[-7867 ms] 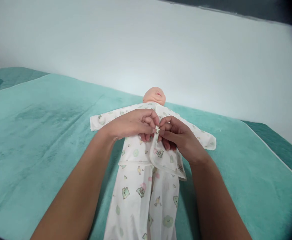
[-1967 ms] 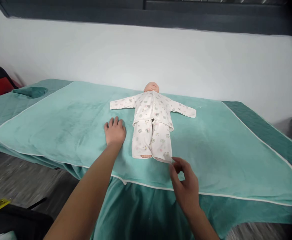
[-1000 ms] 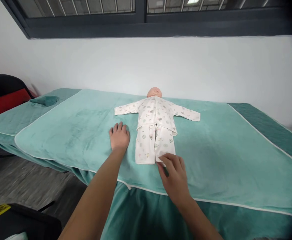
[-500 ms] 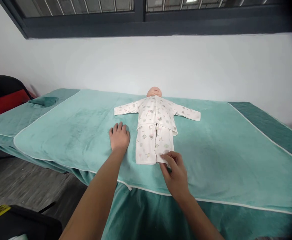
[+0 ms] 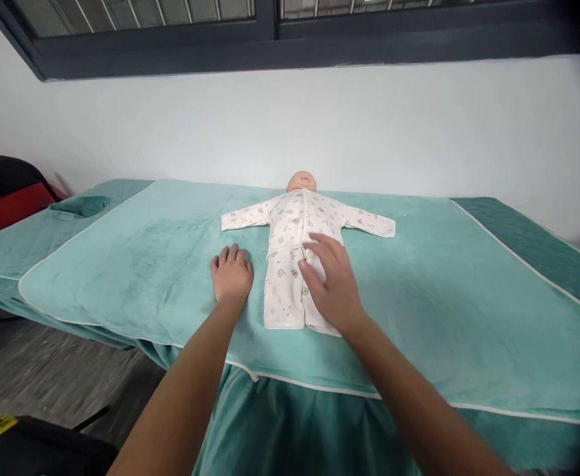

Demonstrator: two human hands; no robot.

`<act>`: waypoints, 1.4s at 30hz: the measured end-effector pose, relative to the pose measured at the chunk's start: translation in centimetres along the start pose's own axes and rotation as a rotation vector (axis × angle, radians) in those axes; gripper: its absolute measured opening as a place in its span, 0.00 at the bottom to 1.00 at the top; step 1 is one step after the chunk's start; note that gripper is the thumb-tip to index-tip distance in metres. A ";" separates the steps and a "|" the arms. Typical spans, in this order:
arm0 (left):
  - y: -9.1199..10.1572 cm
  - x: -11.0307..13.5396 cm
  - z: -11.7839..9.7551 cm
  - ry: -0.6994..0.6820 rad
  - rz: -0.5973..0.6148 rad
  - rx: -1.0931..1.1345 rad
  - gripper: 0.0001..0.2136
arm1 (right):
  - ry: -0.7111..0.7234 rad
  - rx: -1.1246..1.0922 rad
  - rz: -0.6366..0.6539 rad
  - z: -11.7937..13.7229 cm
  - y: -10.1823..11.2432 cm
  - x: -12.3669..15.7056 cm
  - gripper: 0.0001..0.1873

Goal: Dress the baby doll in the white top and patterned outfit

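A baby doll (image 5: 301,180) lies on its back on a teal towel (image 5: 135,264), dressed in a white printed top (image 5: 299,218) and matching trousers (image 5: 282,297). My left hand (image 5: 231,274) rests flat on the towel just left of the trousers, fingers stretched out. My right hand (image 5: 330,281) lies over the doll's right trouser leg and the hem of the top, fingers extended and holding nothing.
The towel covers a darker teal bed (image 5: 532,238) that stands against a white wall (image 5: 418,125) under a dark window frame (image 5: 270,39). A black and red chair (image 5: 2,198) sits at the far left. A small folded teal cloth (image 5: 79,206) lies near the bed's left end.
My right hand has moved up from the trouser cuff to the doll's waist. Earlier both hands were fastening the top at the chest. My left hand stays flat on the towel.
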State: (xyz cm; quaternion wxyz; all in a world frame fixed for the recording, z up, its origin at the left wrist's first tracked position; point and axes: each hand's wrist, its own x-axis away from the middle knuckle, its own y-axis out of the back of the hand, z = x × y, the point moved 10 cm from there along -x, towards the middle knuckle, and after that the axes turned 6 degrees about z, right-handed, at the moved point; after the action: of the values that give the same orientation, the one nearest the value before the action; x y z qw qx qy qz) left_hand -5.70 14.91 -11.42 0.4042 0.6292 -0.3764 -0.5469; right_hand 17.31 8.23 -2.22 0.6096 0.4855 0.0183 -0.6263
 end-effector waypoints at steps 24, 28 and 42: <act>0.4 0.0 0.4 0.031 -0.017 -0.021 0.18 | 0.084 0.310 0.402 -3.2 -6.9 -0.1 0.28; 0.5 0.0 0.5 0.034 -0.006 0.012 0.19 | 0.004 0.194 0.427 -2.3 -5.3 4.2 0.27; 1.5 1.8 0.7 0.062 0.043 0.081 0.18 | -0.089 0.002 0.294 -6.9 0.7 11.4 0.32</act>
State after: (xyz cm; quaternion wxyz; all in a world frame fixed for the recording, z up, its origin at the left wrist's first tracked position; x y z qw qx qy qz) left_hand -6.23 12.58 -10.83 0.4015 0.6533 -0.3988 -0.5029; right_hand 24.34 3.79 -12.70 0.6944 0.4554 -0.0805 -0.5513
